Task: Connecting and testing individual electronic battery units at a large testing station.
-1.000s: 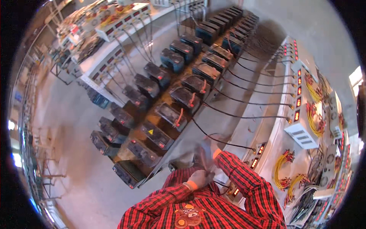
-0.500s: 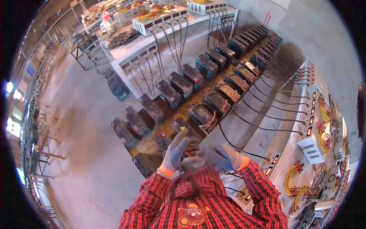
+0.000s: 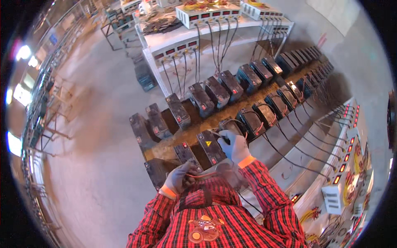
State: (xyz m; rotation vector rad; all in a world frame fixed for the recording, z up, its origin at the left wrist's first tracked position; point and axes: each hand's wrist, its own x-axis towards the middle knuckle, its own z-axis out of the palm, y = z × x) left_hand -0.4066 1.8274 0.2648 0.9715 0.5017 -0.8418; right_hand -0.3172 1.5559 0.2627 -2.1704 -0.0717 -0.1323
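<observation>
Scene: A worker in a red plaid shirt bends over two rows of dark batteries set on the workshop floor, cables running from them to charger units on a white bench and to a second bank of chargers along the right.

Left hand: The gloved left hand is closed round a thin red lead just above the nearest battery in the front row; the lead runs across toward the body.

Right hand: The gloved right hand reaches forward, its fingers pinched at the terminal end of the battery with a yellow warning label, where a black cable loops in. Whether they grip a clip or only press on it cannot be told.

Hands together: Apart, each on its own cable, one battery between them.

Step in hand: By the look of it, wiring the front-row batteries to the chargers, with the labelled battery being dealt with now.

Next move calls for: Likely bringing the red lead up to an open terminal, keeping it clear of the black cable and matching polarity; the clip must seat firmly on a small post half hidden by the glove.
</observation>
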